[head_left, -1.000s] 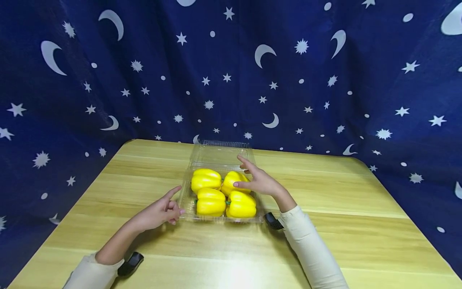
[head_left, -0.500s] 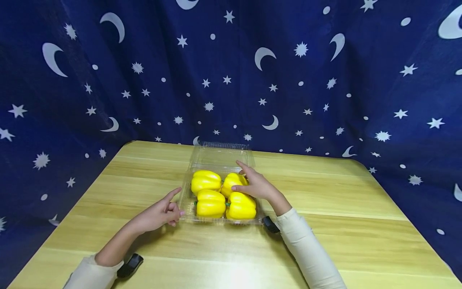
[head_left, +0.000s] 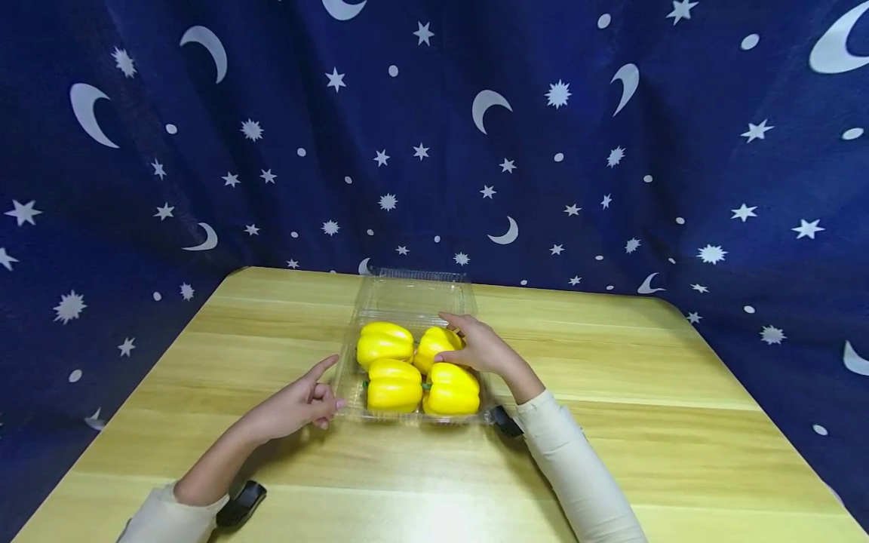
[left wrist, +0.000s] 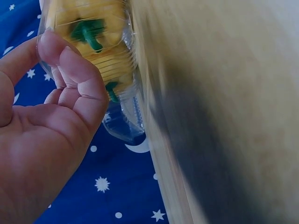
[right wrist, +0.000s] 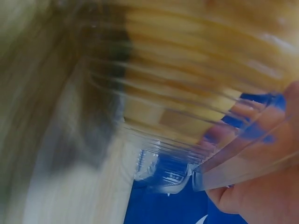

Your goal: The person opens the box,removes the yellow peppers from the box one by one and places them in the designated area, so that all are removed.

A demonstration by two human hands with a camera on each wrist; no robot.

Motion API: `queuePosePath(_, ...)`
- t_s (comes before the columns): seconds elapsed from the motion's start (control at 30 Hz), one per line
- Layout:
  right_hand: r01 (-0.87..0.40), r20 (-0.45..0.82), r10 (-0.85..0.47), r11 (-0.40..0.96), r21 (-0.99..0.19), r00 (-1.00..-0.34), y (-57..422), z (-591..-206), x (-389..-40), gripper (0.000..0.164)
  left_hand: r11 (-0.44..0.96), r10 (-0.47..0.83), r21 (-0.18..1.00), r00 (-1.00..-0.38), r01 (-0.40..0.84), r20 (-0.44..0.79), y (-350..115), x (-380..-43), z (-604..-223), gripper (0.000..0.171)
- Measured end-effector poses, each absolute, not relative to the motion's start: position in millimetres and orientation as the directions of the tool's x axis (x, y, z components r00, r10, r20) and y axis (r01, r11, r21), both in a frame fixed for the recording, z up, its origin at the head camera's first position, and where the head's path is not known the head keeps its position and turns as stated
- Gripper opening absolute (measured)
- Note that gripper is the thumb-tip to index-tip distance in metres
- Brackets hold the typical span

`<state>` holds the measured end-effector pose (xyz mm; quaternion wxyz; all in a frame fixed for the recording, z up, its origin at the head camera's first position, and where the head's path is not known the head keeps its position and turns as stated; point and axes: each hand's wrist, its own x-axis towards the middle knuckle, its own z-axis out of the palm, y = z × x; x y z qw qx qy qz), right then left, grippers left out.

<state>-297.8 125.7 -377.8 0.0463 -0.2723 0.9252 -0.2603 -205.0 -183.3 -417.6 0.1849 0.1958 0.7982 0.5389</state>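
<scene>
Several yellow bell peppers lie in a clear plastic clamshell box (head_left: 349,392) on the table, its lid (head_left: 414,294) folded back. My right hand (head_left: 483,347) reaches over the box's right wall. Its thumb and fingers curl round the back right bell pepper (head_left: 429,347), which the hand partly covers. My left hand (head_left: 292,407) rests at the box's left side. There the index finger points straight to the wall and the thumb touches near the front corner; the other fingers are curled in. Green stems (left wrist: 88,35) show through the wall in the left wrist view. The right wrist view is blurred.
The front left pepper (head_left: 394,386), front right pepper (head_left: 452,389) and back left pepper (head_left: 384,343) sit close round the held one. A pale wooden table (head_left: 611,362) bears the box. Behind it hangs a dark blue curtain (head_left: 434,113) with moons and stars.
My right hand has come down onto the back right pepper, and its thumb and fingers have drawn in round it. The left hand stays at the box's side.
</scene>
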Motion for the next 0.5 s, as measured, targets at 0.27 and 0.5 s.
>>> queuePosePath(0.27,-0.485,0.083,-0.525,0.701,-0.523,-0.847,126.6,-380.7,-298.1,0.065,0.341,0.51,0.934,-0.856,0.11,-0.085,-184.1,-204.5,-418.3,0.084)
queuePosePath(0.5,-0.507,0.109,-0.535,0.688,-0.52,-0.838,126.4,-382.1,-298.1,0.058,0.338,0.509,0.935,-0.857,0.109,-0.084,-184.4,-205.1,-417.5,0.084)
